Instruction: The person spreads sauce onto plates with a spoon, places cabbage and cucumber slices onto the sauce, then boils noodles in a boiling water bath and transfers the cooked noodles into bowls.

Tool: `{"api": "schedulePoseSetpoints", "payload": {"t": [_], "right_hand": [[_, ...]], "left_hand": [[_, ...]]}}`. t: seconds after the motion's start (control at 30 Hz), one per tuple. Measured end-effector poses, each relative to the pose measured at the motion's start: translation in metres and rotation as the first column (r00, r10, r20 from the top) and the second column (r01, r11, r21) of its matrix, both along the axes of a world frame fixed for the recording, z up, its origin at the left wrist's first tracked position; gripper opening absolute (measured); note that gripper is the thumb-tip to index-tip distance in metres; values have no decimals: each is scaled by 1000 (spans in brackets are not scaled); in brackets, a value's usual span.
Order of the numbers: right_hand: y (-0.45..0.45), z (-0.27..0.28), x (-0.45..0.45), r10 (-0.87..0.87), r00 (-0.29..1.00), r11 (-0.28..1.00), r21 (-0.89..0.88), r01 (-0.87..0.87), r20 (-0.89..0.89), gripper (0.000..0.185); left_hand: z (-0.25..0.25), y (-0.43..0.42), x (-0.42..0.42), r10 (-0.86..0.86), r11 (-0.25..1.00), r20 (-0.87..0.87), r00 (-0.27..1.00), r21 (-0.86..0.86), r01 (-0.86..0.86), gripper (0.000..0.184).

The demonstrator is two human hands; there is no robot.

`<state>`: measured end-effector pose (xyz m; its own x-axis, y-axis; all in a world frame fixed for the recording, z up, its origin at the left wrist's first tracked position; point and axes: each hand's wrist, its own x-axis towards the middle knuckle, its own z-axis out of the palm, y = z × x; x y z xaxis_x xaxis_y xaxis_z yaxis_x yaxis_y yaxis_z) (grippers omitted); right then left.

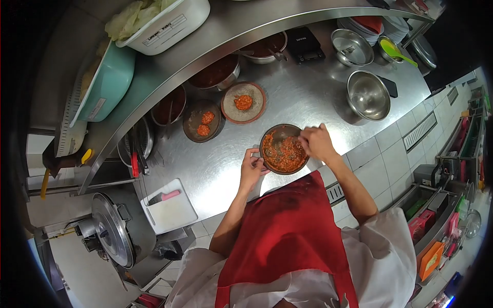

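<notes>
A dark round bowl (284,171) with red-orange chili paste (284,154) smeared over its inside stands near the front edge of the steel counter. My left hand (252,169) grips its left rim, thumb and fingers against the side. Over the right rim my right hand (317,143) is closed; what it holds, if anything, is hidden by the fingers. Behind the bowl, a grey stone dish (233,114) with a reddish rim carries one mound of red paste. Beside that, a darker dish (191,123) holds small heaps of the same paste.
Pots of red sauce (213,74) line the back under a steel shelf (246,31). A steel mixing bowl (368,96) and a black scale (304,43) sit to the right. At the left front lies a white cutting board (174,213) with a pink-handled knife (167,196).
</notes>
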<state>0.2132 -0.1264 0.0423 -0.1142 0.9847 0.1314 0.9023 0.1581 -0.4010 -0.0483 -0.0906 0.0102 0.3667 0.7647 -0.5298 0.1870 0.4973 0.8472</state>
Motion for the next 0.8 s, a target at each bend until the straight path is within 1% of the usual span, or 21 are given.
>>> {"api": "schedulePoseSetpoints", "payload": {"t": [0.07, 0.1, 0.2, 0.27, 0.33, 0.4, 0.47, 0.5, 0.53, 0.6, 0.63, 0.67, 0.7, 0.73, 0.77, 0.8], "right_hand": [[12, -3, 5, -210, 977, 977, 54, 208, 34, 7], [12, -2, 4, -213, 976, 976, 59, 211, 31, 7], [-1, 1, -4, 47, 999, 998, 38, -46, -21, 7], [13, -5, -6, 24, 1000, 999, 30, -23, -14, 7], [26, -6, 1, -157, 987, 982, 108, 152, 37, 9], [21, 0, 4, -148, 987, 985, 95, 141, 64, 9], [14, 2, -5, -3, 1000, 1000, 31, 3, -12, 9], [17, -5, -10, -18, 1000, 997, 78, 18, 3, 9], [18, -5, -8, -19, 1000, 997, 75, 19, 0, 9], [23, -4, 1, -161, 987, 985, 52, 162, -23, 9], [21, -1, 2, -116, 993, 992, 48, 118, -39, 10], [23, -3, -2, -116, 992, 992, 50, 118, -39, 10], [25, -7, -11, -88, 995, 993, 75, 90, -38, 10], [25, -10, -16, -61, 997, 993, 98, 65, -38, 11], [26, -11, -10, -115, 993, 990, 84, 115, -6, 10], [22, -8, 1, -118, 993, 989, 86, 118, -6, 10]], "left_hand": [[-5, -5, -1, 58, 997, 55, 997, -44, -55, 28], [-3, -5, 0, 54, 998, 54, 997, -38, -52, 28], [0, -9, 2, 83, 994, 94, 992, -79, -76, 27], [-3, -8, 2, 88, 991, 108, 990, -105, -76, 28], [0, -8, -2, 62, 992, 94, 994, -115, -51, 28], [6, 4, -3, 34, 994, 90, 995, -108, -24, 27], [13, 15, -7, -66, 988, -8, 998, -138, 65, 21], [8, 23, -10, -101, 990, -51, 994, -99, 96, 9], [10, 32, -10, -138, 990, -97, 986, -32, 135, 10], [3, 52, -8, -146, 988, -156, 977, 28, 152, 19], [-1, 63, -4, -143, 988, -154, 978, 33, 149, 19], [-4, 73, -1, -164, 982, -152, 975, 73, 176, 21], [-3, 79, 3, -186, 973, -151, 971, 109, 204, 22], [-1, 83, 7, -189, 973, -153, 970, 107, 206, 22], [1, 88, 11, -232, 965, -145, 962, 90, 246, 23], [4, 91, 14, -273, 956, -134, 953, 77, 285, 24]]}}
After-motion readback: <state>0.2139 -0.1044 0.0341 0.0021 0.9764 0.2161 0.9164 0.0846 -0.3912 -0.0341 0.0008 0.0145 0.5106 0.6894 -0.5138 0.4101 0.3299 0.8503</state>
